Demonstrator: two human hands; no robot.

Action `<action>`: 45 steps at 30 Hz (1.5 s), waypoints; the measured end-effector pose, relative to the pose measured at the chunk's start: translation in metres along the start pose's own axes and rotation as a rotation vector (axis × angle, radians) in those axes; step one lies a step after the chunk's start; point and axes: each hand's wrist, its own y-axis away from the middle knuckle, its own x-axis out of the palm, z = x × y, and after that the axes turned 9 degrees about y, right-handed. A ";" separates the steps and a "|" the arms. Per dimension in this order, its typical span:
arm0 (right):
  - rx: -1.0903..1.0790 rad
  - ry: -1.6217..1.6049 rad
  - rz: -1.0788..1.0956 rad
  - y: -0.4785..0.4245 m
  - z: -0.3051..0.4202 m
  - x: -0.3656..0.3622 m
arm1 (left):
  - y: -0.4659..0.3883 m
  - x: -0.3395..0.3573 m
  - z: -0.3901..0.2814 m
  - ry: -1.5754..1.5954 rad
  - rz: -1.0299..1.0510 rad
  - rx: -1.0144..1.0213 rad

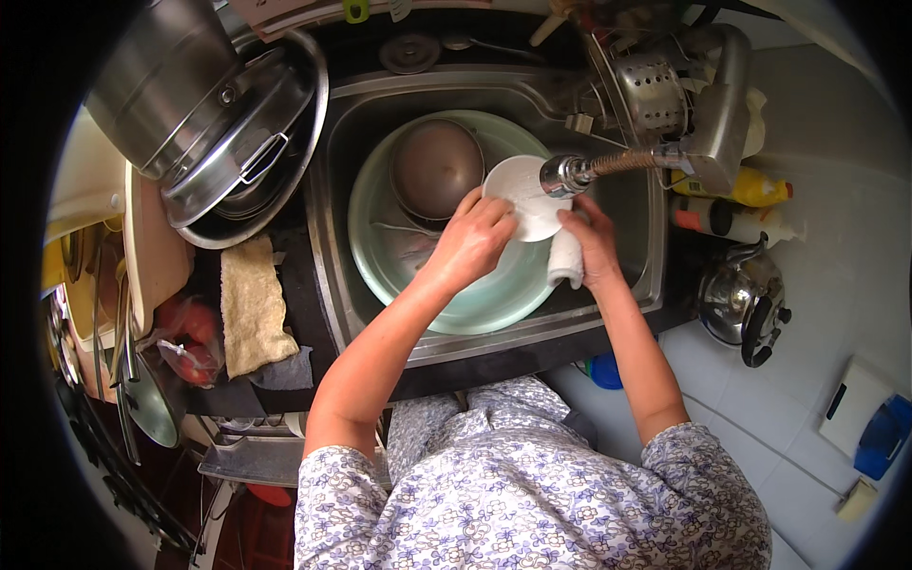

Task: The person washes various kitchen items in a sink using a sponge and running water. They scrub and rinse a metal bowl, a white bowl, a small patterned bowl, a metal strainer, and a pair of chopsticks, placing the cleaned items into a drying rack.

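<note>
A round white dish (524, 182) is held between my two hands, just under the faucet head (561, 177). The fingers of my left hand (479, 235) press on its near left edge. On the right edge my right hand (596, 239) grips the dish together with a white cloth (565, 260), which hangs down in a fold. Below is a pale green plastic basin (491, 313) standing in a stainless steel sink (335, 214). A brownish metal bowl (438, 169) sits inside the basin at the back left. Other things in the basin's water are hard to make out.
Stacked steel pots (171, 85) and a large steel bowl (322, 92) crowd the left counter. A beige cloth (253, 306) lies nearer. At right are a steel kettle (737, 299), a yellow bottle (762, 187) and a perforated utensil holder (650, 92).
</note>
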 end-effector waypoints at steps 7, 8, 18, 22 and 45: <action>0.223 -0.440 0.281 -0.049 -0.031 0.002 | -0.025 -0.035 -0.010 -0.251 0.093 0.001; 0.253 -0.518 0.361 -0.059 -0.059 -0.013 | -0.029 -0.039 -0.014 -0.244 0.139 0.000; 0.146 -0.475 0.237 -0.047 0.005 0.042 | -0.017 -0.051 0.003 -0.211 0.001 -0.109; 0.087 -0.274 0.153 -0.046 -0.014 0.025 | -0.002 -0.039 0.009 -0.104 0.037 -0.119; 0.349 -0.136 0.052 -0.042 -0.019 0.021 | 0.021 -0.013 -0.002 -0.062 0.044 -0.244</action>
